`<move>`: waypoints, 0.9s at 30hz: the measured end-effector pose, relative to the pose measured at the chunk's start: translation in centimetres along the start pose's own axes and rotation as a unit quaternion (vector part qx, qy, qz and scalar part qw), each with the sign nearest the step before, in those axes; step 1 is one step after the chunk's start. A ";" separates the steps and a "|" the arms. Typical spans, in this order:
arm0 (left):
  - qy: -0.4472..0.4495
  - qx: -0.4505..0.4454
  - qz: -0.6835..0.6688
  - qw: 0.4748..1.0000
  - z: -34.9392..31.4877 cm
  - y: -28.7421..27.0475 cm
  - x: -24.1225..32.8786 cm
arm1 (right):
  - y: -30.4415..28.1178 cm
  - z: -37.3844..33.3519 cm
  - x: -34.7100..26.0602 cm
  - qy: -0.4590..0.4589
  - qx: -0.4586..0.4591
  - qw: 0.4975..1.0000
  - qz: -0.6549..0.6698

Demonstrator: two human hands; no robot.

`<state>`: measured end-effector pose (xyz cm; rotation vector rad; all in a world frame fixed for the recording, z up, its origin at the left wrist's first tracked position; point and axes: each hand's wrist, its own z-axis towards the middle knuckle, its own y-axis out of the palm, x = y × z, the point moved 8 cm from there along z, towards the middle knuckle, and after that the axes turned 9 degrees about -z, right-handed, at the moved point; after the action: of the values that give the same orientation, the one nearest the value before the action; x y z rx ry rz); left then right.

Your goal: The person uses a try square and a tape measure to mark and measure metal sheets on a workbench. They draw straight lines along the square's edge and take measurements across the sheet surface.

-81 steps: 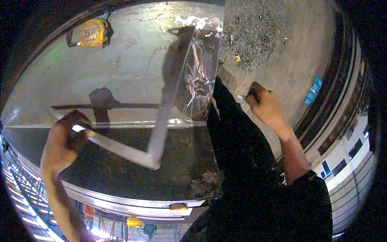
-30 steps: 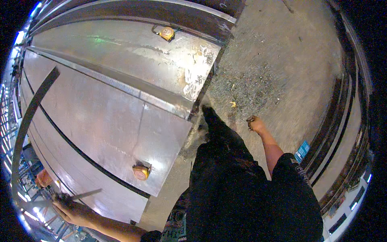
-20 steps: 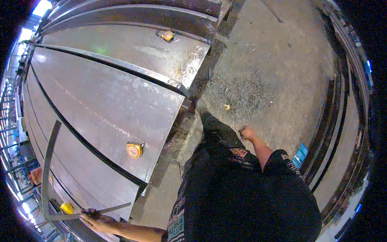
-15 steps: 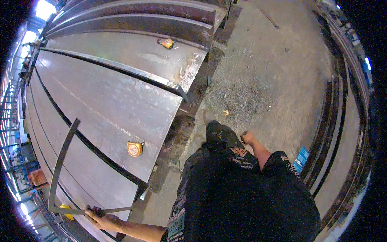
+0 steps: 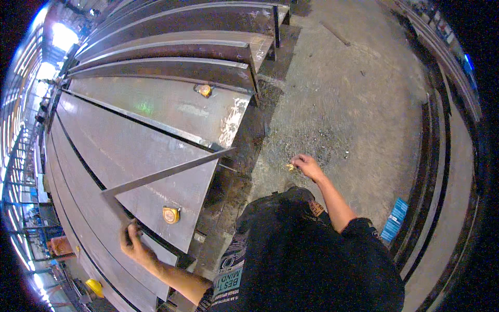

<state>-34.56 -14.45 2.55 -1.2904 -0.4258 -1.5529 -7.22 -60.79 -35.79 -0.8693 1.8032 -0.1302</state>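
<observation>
A square (image 5: 166, 172) extends over a steel plate (image 5: 119, 143) ahead of the left hand (image 5: 138, 249); one tape measure (image 5: 171, 215) lies right of that hand, another tape measure (image 5: 206, 91) on the plate beyond (image 5: 161, 96). The right hand (image 5: 307, 167) is above floor (image 5: 369, 135).

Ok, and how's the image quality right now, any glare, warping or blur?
Head view: the bright opening at upper left is washed out; head view: fisheye distortion bows the steel beams, and the corners go black; head view: the black shirt looks grainy; head view: the steel square in the left hand seems slightly soft.
</observation>
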 end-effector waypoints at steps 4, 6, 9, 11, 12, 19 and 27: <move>-0.025 -0.147 -0.018 0.989 0.1 11.0 2.8 | -6.7 -4.5 -12.6 -0.111 0.009 0.984 0.142; -0.036 -0.209 -0.013 0.977 -0.4 15.4 3.3 | -9.5 -6.5 -17.5 -0.212 0.020 0.968 0.135; -0.069 -0.307 0.014 0.949 -1.9 22.1 3.7 | -12.3 -8.9 -20.9 -0.306 0.023 0.947 0.095; -0.058 -0.369 -0.016 0.927 -3.0 26.1 3.2 | -13.6 -9.9 -22.5 -0.309 0.002 0.949 0.062; -0.058 -0.401 -0.008 0.914 -3.6 28.1 3.2 | -14.2 -10.4 -23.1 -0.288 -0.017 0.956 0.047; 0.054 -0.476 -0.065 0.875 -4.9 39.2 8.1 | -20.5 -12.3 -21.6 -0.207 0.130 0.970 -0.020; -0.045 -0.434 -0.098 0.894 2.8 40.6 -2.2 | -26.5 -16.7 -22.5 0.079 0.360 0.929 0.029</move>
<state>1.31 -27.86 -11.48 -2.0473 0.1315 -1.9510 -4.87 -71.44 1.18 -0.2797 1.7294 -0.7900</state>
